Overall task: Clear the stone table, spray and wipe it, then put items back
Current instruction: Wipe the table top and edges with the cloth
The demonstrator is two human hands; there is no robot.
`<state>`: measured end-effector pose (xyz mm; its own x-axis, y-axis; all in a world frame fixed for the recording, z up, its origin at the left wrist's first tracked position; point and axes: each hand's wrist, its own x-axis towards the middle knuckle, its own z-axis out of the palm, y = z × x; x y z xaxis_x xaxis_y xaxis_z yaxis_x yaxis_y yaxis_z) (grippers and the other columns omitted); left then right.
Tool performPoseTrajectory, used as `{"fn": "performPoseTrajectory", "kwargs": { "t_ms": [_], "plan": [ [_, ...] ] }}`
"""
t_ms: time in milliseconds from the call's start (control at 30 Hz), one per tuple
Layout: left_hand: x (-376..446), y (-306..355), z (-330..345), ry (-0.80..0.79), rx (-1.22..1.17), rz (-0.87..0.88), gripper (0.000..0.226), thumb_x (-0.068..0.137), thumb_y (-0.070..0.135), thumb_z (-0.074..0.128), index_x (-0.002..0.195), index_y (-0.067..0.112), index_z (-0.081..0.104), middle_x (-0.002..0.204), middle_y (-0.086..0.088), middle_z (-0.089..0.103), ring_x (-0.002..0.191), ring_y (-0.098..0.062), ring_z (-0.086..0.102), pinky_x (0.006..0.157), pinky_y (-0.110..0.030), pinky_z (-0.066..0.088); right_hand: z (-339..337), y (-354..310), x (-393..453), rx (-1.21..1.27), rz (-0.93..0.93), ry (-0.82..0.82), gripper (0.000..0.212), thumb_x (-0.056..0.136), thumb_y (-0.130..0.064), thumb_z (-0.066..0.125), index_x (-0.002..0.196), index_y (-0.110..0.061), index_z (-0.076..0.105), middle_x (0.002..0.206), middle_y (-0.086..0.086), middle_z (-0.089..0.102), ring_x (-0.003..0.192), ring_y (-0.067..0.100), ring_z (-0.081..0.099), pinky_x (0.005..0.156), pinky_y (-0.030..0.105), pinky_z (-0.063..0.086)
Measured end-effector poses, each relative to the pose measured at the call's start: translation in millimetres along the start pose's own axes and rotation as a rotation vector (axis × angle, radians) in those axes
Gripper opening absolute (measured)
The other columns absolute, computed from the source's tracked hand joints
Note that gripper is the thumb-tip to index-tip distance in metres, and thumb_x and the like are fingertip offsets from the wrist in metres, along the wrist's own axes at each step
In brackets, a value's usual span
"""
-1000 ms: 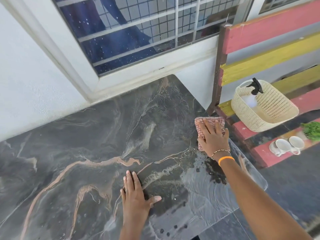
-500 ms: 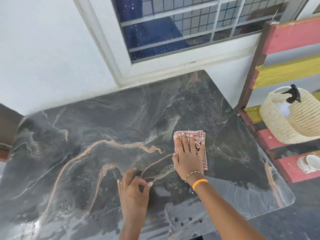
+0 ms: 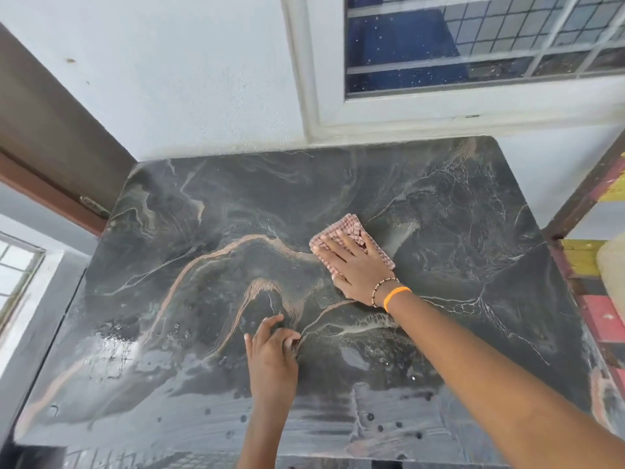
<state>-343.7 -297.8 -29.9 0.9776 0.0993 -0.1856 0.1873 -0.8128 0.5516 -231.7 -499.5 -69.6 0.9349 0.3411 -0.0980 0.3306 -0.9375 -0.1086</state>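
The dark stone table [image 3: 189, 211] with pale and rust veins fills the view, wet and streaked along its near side. My right hand [image 3: 355, 267] lies flat with straight fingers on a folded pink checked cloth [image 3: 351, 228], pressing it to the table's middle. My left hand [image 3: 272, 350] rests on the stone nearer to me, its fingers curled under and holding nothing.
A white wall and a barred window [image 3: 473, 45] stand behind the table. A striped red, yellow and dark wooden bench [image 3: 595, 292] borders the right edge, with a sliver of a cream basket [image 3: 614, 265]. A brown door frame [image 3: 44, 137] is at the left.
My right hand has slid the cloth leftward from the table's right edge to its middle. My left hand's fingers curled from flat. The view swung left, and the basket and cups mostly left the frame.
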Motion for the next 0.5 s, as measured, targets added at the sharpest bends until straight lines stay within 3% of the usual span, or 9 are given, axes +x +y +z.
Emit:
{"fn": "performPoseTrajectory", "kwargs": {
  "t_ms": [167, 300, 500],
  "plan": [
    [1.0, -7.5, -9.4, -0.047, -0.009, 0.098, 0.036, 0.087, 0.008, 0.057, 0.122, 0.015, 0.056, 0.133, 0.001, 0.047, 0.127, -0.020, 0.043, 0.116, -0.048, 0.013, 7.1, -28.3, -70.0, -0.013, 0.141, -0.016, 0.065, 0.086, -0.039, 0.030, 0.147, -0.036, 0.005, 0.158, -0.009, 0.012, 0.146, 0.022, 0.012, 0.114, 0.054, 0.008],
    [-6.4, -29.6, -20.3, -0.104, 0.044, 0.179, 0.052, 0.087, 0.016, 0.057, 0.137, 0.015, 0.040, 0.141, 0.003, 0.038, 0.134, -0.017, 0.034, 0.117, -0.044, 0.012, 8.3, -87.4, -123.9, -0.024, 0.348, 0.070, 0.063, 0.079, -0.038, 0.033, 0.140, -0.028, 0.038, 0.145, -0.003, 0.044, 0.132, 0.027, 0.043, 0.102, 0.058, 0.036],
    [-13.4, -66.1, -42.3, -0.153, 0.132, 0.218, 0.063, 0.089, 0.023, 0.056, 0.143, 0.016, 0.025, 0.147, 0.003, 0.028, 0.138, -0.015, 0.024, 0.117, -0.040, 0.013, 16.0, -177.7, -129.7, 0.022, 0.514, 0.085, 0.061, 0.076, -0.037, 0.033, 0.132, -0.021, 0.052, 0.139, 0.003, 0.052, 0.123, 0.031, 0.053, 0.093, 0.062, 0.042]
  ]
}}
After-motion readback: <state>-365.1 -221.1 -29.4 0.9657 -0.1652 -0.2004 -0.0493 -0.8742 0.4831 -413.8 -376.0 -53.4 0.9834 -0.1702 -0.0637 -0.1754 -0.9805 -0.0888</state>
